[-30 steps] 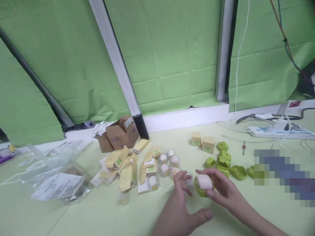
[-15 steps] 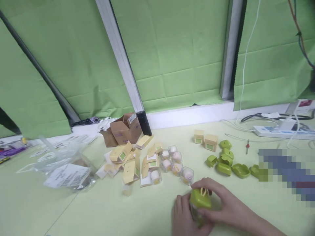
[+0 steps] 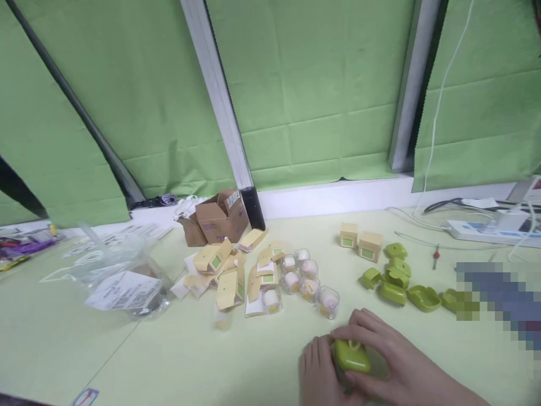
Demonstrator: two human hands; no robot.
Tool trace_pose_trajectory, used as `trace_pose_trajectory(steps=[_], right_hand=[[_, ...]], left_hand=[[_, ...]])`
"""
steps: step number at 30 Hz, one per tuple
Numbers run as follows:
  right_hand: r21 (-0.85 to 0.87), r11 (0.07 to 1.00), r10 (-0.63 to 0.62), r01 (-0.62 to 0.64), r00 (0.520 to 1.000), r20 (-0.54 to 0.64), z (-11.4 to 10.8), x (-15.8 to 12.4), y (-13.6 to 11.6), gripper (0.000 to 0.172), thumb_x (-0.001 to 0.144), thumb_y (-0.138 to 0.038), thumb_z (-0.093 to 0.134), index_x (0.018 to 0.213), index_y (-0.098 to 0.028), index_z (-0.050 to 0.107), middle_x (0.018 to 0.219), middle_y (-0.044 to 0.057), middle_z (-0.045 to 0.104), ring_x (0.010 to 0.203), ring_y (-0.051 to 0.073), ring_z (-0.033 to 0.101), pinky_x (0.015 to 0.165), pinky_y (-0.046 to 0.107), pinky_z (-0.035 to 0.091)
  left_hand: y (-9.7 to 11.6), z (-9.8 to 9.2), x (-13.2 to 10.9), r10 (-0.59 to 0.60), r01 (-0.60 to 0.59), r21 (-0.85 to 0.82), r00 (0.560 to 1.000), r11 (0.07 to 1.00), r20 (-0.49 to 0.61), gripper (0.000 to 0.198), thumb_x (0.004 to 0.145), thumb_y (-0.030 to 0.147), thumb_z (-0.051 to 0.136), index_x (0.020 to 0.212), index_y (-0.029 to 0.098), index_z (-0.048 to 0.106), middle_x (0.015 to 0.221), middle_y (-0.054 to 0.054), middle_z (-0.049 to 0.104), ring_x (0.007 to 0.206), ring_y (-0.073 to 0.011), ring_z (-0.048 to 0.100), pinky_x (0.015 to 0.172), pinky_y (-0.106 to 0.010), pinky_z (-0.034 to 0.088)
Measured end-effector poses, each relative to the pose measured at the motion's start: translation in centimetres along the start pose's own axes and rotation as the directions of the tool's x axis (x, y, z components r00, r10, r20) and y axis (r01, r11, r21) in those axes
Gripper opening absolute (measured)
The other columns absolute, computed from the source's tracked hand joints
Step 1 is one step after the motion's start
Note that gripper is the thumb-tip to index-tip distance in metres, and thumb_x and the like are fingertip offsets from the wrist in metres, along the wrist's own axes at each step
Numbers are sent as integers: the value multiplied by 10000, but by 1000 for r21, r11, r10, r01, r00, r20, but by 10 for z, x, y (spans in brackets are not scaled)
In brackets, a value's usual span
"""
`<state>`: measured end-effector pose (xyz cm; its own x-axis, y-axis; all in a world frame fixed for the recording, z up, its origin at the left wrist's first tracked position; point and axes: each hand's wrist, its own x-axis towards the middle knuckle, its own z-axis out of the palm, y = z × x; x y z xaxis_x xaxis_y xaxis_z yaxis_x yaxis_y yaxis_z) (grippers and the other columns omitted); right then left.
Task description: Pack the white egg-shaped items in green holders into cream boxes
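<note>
Near the bottom of the view, both hands are closed around a small olive-green plastic case [image 3: 354,361] with a yellow cord loop on its top. My left hand [image 3: 321,369] wraps the near left side, its fingers bent. My right hand [image 3: 391,358] grips from the right, with fingers over the far edge and the thumb along the near side. The case's lower part is mostly hidden by my hands. Just beyond it sits a clear case with a pale pink piece inside [image 3: 328,301]. Several loose green shell pieces [image 3: 393,293] lie to the right.
More small clear cases [image 3: 291,282] stand left of centre beside opened cardboard packets [image 3: 228,287]. Behind are a brown carton [image 3: 222,220] and two small closed boxes [image 3: 371,246]. A plastic bag [image 3: 127,290] lies left; a power strip [image 3: 469,231] and cables are back right.
My right hand's fingers have come further over the top of the green case, which now sits less tilted. The camera view has shifted slightly, so the scene appears further right.
</note>
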<state>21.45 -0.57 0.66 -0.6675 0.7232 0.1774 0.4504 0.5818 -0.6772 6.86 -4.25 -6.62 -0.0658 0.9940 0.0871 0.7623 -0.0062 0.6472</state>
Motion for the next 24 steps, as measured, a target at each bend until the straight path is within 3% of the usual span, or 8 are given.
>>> trace_pose_trajectory(steps=[5,11,14,17,19,20,22,24], right_hand=[[-1,1000,2,-2,1000,-18,0,-3,2,383,733,-131,591,1085,-280,573,927,36,562,919,226,534,784,344,472],[-59,998,37,-32,996,87,0,0,1,413,707,-172,641,1092,-313,591,955,37,581,907,235,573,742,328,496],[-102,993,69,-57,991,118,4,1,0,416,694,-173,641,1081,-319,599,994,41,595,903,236,602,734,322,509],[-139,988,80,-68,993,84,10,0,2,397,699,-180,620,1072,-314,607,1002,43,620,893,238,625,729,314,516],[-150,987,73,-62,995,68,12,0,4,431,672,-180,632,1082,-311,608,993,39,643,893,250,632,730,321,517],[-152,987,68,-57,996,66,13,0,4,453,655,-177,640,1086,-310,608,985,37,654,891,257,635,727,326,517],[-163,985,58,-51,997,44,14,0,5,474,631,-162,639,1080,-312,613,963,31,669,874,260,642,713,328,519],[-172,984,50,-48,999,7,16,1,6,467,619,-148,637,1055,-317,627,935,26,679,844,253,650,688,318,522]], left_hand=[[-1,-1,1,12,-12,-28,1000,1000,13,416,555,206,589,964,135,573,863,-122,588,837,-302,516,779,-405,346],[-18,16,4,26,-22,-49,998,999,63,485,545,347,684,977,149,586,935,-145,589,886,-333,502,807,-424,348],[-30,12,4,1,19,-153,991,988,131,446,660,361,602,1058,162,576,925,-125,598,878,-301,525,824,-417,360],[-43,-32,11,-47,74,-265,993,961,111,481,759,311,481,1216,160,484,843,-90,616,815,-259,562,824,-413,394],[-52,-80,28,37,-56,-136,990,989,-138,514,740,385,543,1212,193,481,1027,-108,599,1003,-284,522,948,-430,328],[-57,-105,39,3,-6,-14,977,1000,-212,448,762,406,525,1156,193,513,1112,-128,575,1090,-305,479,985,-447,291],[-66,-147,65,-235,315,157,892,936,-387,476,780,420,486,1169,146,478,1254,-199,479,1200,-369,388,996,-517,249],[-74,-173,84,-330,413,147,859,899,-392,561,754,398,525,1183,50,431,1216,-282,484,1165,-408,434,942,-533,311]])
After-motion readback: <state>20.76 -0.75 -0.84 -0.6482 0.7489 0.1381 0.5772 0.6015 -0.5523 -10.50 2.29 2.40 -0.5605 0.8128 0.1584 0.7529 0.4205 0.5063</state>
